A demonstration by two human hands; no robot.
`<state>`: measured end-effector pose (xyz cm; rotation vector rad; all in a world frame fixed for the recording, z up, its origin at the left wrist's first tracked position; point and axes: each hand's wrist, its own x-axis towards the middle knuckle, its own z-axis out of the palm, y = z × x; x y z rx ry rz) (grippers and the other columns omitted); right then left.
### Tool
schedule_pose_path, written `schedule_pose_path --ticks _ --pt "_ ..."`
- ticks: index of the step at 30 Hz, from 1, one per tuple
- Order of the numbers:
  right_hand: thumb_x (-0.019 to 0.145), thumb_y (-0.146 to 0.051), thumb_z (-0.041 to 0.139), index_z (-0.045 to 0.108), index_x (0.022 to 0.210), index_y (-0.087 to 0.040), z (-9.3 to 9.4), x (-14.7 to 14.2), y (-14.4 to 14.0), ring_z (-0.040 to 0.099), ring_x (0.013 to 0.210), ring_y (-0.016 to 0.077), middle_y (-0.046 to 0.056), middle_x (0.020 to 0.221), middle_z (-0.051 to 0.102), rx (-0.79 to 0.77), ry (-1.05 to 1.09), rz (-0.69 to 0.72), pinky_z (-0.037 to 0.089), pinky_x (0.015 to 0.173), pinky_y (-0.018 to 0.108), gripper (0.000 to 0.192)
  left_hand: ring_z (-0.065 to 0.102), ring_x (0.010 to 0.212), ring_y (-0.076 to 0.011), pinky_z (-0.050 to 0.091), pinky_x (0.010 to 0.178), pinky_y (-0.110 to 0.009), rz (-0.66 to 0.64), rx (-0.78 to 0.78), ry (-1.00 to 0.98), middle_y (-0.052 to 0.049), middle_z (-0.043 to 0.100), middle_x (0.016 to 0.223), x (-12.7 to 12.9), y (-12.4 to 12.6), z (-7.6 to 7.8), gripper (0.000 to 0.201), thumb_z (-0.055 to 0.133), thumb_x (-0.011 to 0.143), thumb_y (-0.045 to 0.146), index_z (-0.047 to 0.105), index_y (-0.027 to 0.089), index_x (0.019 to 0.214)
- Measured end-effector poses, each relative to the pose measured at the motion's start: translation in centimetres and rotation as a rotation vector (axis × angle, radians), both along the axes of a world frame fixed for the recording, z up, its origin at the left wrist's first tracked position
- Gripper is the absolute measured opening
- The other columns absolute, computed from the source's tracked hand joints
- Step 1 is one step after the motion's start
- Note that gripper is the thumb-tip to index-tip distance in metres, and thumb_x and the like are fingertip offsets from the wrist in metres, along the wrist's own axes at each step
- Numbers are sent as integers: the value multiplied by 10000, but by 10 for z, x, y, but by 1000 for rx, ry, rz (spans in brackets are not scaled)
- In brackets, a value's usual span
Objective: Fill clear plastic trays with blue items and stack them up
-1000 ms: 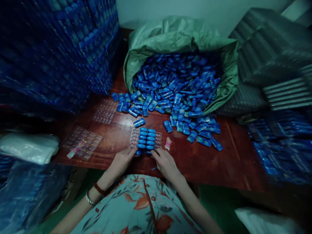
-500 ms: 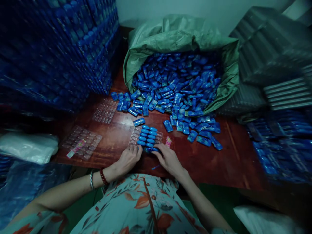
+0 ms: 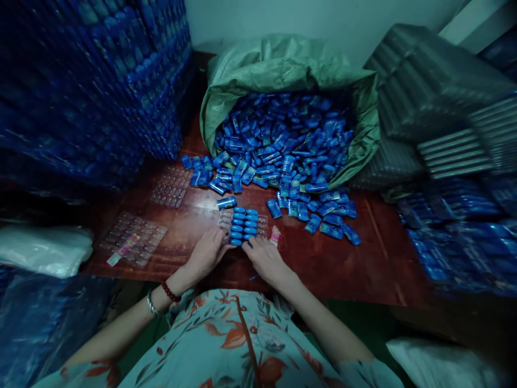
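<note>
A clear blister tray [image 3: 262,222] lay on the tabletop [image 3: 319,267], bearing two columns of slippery-looking blue capsule-shaped pieces [image 3: 238,222]. The left hand [image 3: 205,251] and right hand [image 3: 264,260] curled at its near edge, pinching or not, I couldn't tell. It looked light, bendy, best held by its rim.

Grey ridged stack [image 3: 436,81] at right — whitish plastic bundle [image 3: 44,250] at left

At the hands [image 3: 205,252] I see bright-blue pieces [image 3: 237,222] on a clear tray [image 3: 262,223]; beyond, a green sack [image 3: 278,70] of darker blue packets [image 3: 274,140]; beneath, a red-brown surface [image 3: 323,269]; behind, pale-green clothing [image 3: 218,355] patterned with orange flowers [image 3: 233,338].
</note>
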<state>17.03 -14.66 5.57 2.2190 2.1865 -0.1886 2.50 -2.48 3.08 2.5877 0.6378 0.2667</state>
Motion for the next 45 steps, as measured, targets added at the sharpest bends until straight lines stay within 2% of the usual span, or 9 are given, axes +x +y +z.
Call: schedule_pose_path --ticks 7,13,19,22,28,34,38,41,45 --pt "899 -150 490 624 1034 -180 -13 -6 0 600 832 194 73 890 645 202 -17 -41 466 735 310 192 258 1389 -236 288 1102 -454 -49 77 -130 -95 352 1479 45 9 -1 442 280 980 304 328 215 1410" --pt "948 -229 426 599 1144 -172 -38 21 -31 609 964 157 92 1055 650 647 291 -433 459 856 260 267 194 1401 -338 212 1104 -570 -12 183 23 -75 343 1489 69 -5 -3 540 395 926 463 349 242 1416" --pt "941 -321 409 581 1155 -171 -45 83 6 580 1011 226 113 1074 622 408 242 -807 460 831 325 314 253 1376 -335 209 1092 -599 -36 120 11 -62 376 1471 69 -15 -6 497 403 931 439 373 270 1397" --pt "904 -284 487 474 1275 -138 -36 97 38 564 1048 267 159 1105 592 117 78 -758 451 810 338 399 357 1325 -274 250 1097 -533 -15 -9 -123 -67 450 1411 69 2 -8 448 375 949 411 399 268 1373" --pt "799 -251 628 495 1163 -184 -15 116 62 626 944 257 138 1094 611 -153 106 -648 445 722 303 393 560 1016 -243 452 892 -386 405 -92 -185 -110 601 1065 77 82 -15 269 482 906 348 613 165 1053" --pt "833 -325 543 442 1206 -176 -26 120 32 618 660 194 10 738 618 221 538 -712 463 636 290 414 578 969 -229 452 831 -310 -95 -35 148 -99 611 1067 96 128 -24 286 618 795 214 613 178 1079" --pt "872 -367 455 525 1133 -214 -46 100 19 631 708 170 18 833 647 486 840 -597 505 680 292 311 612 881 -192 450 784 -263 -247 -68 188 -71 646 1049 101 134 -23 430 533 771 78 563 212 1179" --pt "887 -305 431 597 1076 -209 -58 91 15 619 947 192 69 1027 655 554 744 -493 488 848 334 270 612 897 -199 455 803 -278 -278 -90 133 -79 646 1054 92 136 -16 352 496 815 142 564 192 1156" --pt "922 -259 392 577 1170 -190 -61 91 10 612 898 187 86 973 638 484 584 -382 496 825 328 317 597 960 -207 458 866 -320 -105 -180 -121 -91 632 1093 65 133 -6 324 456 891 299 533 166 1176"
